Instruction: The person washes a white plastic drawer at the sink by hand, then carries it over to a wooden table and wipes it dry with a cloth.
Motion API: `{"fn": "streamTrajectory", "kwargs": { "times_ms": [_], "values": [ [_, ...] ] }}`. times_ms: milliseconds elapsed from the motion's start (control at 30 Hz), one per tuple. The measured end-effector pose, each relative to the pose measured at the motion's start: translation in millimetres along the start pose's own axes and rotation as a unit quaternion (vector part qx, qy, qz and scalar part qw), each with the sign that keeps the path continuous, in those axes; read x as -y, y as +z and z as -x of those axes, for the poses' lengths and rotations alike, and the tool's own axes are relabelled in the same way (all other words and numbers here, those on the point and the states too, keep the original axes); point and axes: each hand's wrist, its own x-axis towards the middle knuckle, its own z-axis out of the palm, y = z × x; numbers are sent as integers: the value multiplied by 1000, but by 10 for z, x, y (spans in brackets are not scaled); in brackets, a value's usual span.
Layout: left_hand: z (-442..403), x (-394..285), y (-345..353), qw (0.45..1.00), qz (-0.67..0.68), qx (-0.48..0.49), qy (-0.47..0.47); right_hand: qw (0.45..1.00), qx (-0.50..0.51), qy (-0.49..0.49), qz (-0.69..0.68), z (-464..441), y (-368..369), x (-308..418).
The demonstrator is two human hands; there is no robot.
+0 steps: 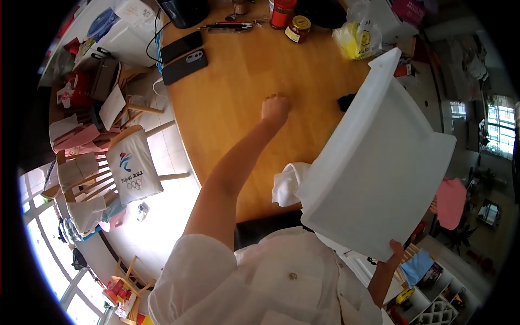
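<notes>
I see a white container [379, 162] tilted across the near right corner of the counter [230, 97]. Right hand [396, 251]: grip holding container's lower corner. Left hand [275, 109]: mid-counter, grip curled narrow.

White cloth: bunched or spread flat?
Bunched, where visible: the cloth shows raised, uneven folds; the container may hide the rest.

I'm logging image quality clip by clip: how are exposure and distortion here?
Head view: strong fisheye distortion, with dark, curved borders; the floor left of the table is blown out to white, and the windows at lower left glare; in the same head view, the far right is dim, while the left hand and white bin read clearly.
</notes>
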Motion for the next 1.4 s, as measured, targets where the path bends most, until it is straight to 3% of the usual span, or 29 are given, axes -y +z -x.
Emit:
{"fn": "streamTrajectory", "kwargs": {
  "times_ms": [100, 300, 400, 433, 567, 600, 700, 767, 800, 867, 933, 967, 1067, 1133, 1167, 1200, 1300, 1400],
  "values": [
    [98, 8, -220, 998, 57, -23, 25, 1000, 3, -10, 13, -20, 138, 18],
    [57, 1, -307, 994, -84, 49, 51, 998, 41, 23, 31, -97, 486, 15],
    [23, 128, -166, 992, -102, -10, 69, 997, 68, 25, 28, -86, 655, -9],
    [54, 176, -258, 998, 48, -29, 34, 997, 65, 31, 29, -74, 715, 4],
    [-167, 1285, 213, 957, 243, -156, -16, 996, 70, 38, 43, -43, 934, 10],
    [20, 1302, -375, 974, 156, -150, -66, 995, 73, 35, 49, -51, 961, 0],
    [58, 2355, -577, 952, 114, -245, -143, 985, 150, 43, 71, -204, 963, -157],
    [121, 2754, -935, 971, -22, -158, -176, 979, 187, 34, 80, -215, 1164, -199],
    [131, 2805, -993, 959, -50, -200, -194, 974, 210, 26, 83, -218, 1281, -221],
    [223, 2606, -1187, 941, -61, -274, -187, 963, 258, 10, 81, -253, 1460, -326],
    [404, 2302, -1471, 943, 148, -215, -208, 955, 287, -1, 79, -288, 1649, -433],
    [540, 2123, -1604, 904, 331, -110, -249, 952, 295, -6, 81, -290, 1739, -476],
    [1260, 1579, -1540, 878, 415, 64, -228, 947, 309, -22, 90, -309, 1957, -558],
    [1616, 1016, -1483, 897, 371, 5, -238, 944, 313, -37, 98, -319, 2041, -589],
    [1678, 914, -1515, 849, 441, -15, -291, 942, 311, -51, 110, -304, 2066, -598],
    [1761, 886, -1518, 830, 494, -11, -259, 940, 311, -65, 124, -297, 2063, -610],
    [2065, 694, -1700, 788, 519, -84, -320, 899, 380, -92, 199, -348, 1993, -643],
    [2397, 717, -1893, 780, 502, -147, -344, 871, 477, 19, 112, -617, 1847, -960]
  ]
}}
